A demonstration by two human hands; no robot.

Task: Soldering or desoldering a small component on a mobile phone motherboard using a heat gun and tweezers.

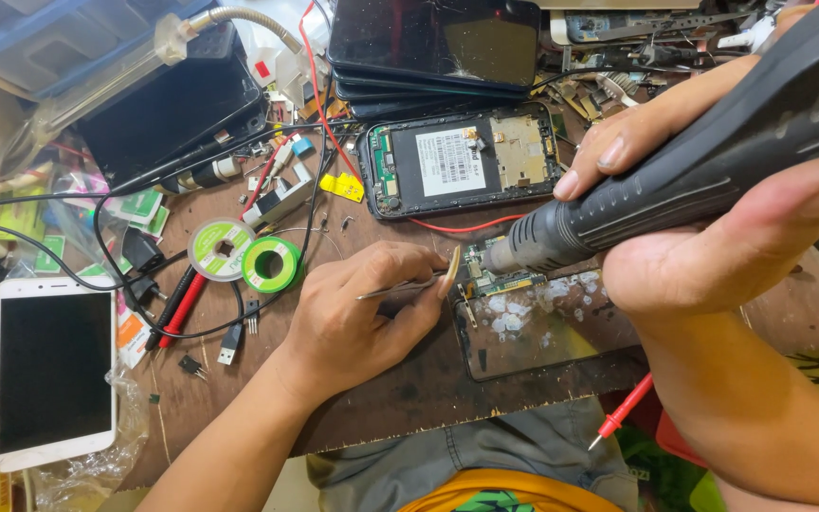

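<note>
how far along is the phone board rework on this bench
Done: the black phone lies opened, back cover off, and a small green circuit board sits out on the worn glass panel. In hand: right hand aims the dark hot-air tool at it; left hand holds metal tweezers. Left: board not refitted.

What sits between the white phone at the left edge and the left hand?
In the head view: solder spools, red and black probes, black cables between white phone and left hand.

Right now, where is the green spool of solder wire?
In the head view, the green spool of solder wire lies on the wooden workbench, left of the left hand, beside a white spool.
</note>
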